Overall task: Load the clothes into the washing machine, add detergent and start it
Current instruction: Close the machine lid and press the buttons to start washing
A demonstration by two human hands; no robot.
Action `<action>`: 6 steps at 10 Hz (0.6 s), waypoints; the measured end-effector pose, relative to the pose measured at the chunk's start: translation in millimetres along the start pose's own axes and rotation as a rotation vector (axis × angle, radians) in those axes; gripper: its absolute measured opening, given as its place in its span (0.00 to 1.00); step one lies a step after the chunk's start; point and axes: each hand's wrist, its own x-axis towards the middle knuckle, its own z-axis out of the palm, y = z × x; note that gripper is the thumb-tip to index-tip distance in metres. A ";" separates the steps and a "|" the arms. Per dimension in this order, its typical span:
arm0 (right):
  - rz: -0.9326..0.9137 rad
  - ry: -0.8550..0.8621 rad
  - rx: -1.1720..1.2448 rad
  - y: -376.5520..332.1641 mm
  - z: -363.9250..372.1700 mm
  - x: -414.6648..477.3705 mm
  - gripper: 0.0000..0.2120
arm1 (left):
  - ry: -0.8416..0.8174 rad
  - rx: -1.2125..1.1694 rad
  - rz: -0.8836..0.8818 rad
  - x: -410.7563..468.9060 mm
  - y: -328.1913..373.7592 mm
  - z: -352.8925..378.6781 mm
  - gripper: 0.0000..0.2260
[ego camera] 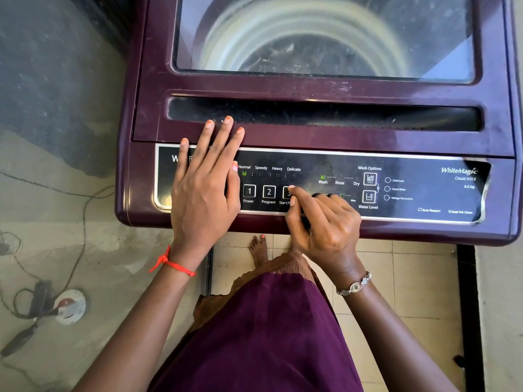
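Fingers (220,142) of left hand (203,190): straight, spread flat, holding nothing. The palm is on the left end of the control panel (424,171), with the tips over the front edge of the lid (311,91).
Power button (249,191), Program button (268,191): untouched, just right of that hand.
Start/Pause button (285,193): third in the row, directly under the forefinger tip of the right hand (325,224), the nearer hand. The forefinger is stretched out, pointing rearward and left; the other fingers curl round nothing.
Button row: long axis runs left to right along the front edge of the washing machine (424,232), faces upward.
Judged step: starting the cycle; a straight downward press should suffice.
Water Level button (368,196): further right, untouched.
Lid: shut; clothes not discernible through its window.
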 end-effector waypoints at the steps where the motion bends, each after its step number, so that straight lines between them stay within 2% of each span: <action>1: 0.003 0.002 0.005 0.5 0.9 -0.9 0.12 | 0.003 0.001 0.001 -0.1 -0.4 0.1 0.20; 6: 0.023 0.002 0.061 1.6 1.5 -2.6 0.14 | 0.014 0.001 0.006 -0.7 -0.6 1.0 0.20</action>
